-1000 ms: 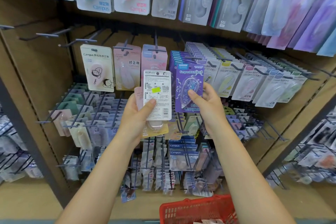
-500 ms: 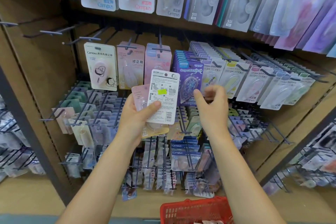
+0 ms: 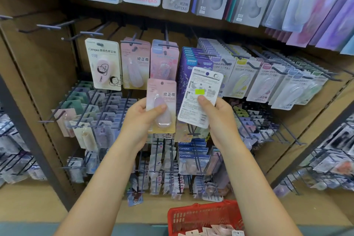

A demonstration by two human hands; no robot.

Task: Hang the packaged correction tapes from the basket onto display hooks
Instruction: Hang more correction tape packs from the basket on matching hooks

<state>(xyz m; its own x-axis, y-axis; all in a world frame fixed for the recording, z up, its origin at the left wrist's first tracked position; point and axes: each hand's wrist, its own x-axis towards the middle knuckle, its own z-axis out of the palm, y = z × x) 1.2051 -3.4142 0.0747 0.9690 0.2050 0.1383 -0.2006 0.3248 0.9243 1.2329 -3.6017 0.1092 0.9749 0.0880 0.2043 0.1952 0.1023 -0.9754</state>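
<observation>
My left hand (image 3: 140, 119) holds a pink packaged correction tape (image 3: 161, 101) upright, front side toward me, thumb across its blister. My right hand (image 3: 218, 115) pinches a white pack (image 3: 201, 90) that shows its printed back with a yellow-green sticker. Both packs are held in front of the middle row of display hooks, below the pink hanging packs (image 3: 164, 59) and against the purple hanging stack (image 3: 189, 67). A red basket (image 3: 199, 214) with several more packs sits at the bottom edge, below my arms.
Bare hooks (image 3: 49, 27) jut out at upper left beside a cream cartoon pack (image 3: 103, 63). Full rows of packs hang to the right (image 3: 268, 82), above and below. A dark metal upright (image 3: 32, 145) stands at left, another at right.
The purple pack left my right hand and now hangs on its hook. My right hand took the white pack from my left hand, which keeps the pink one.
</observation>
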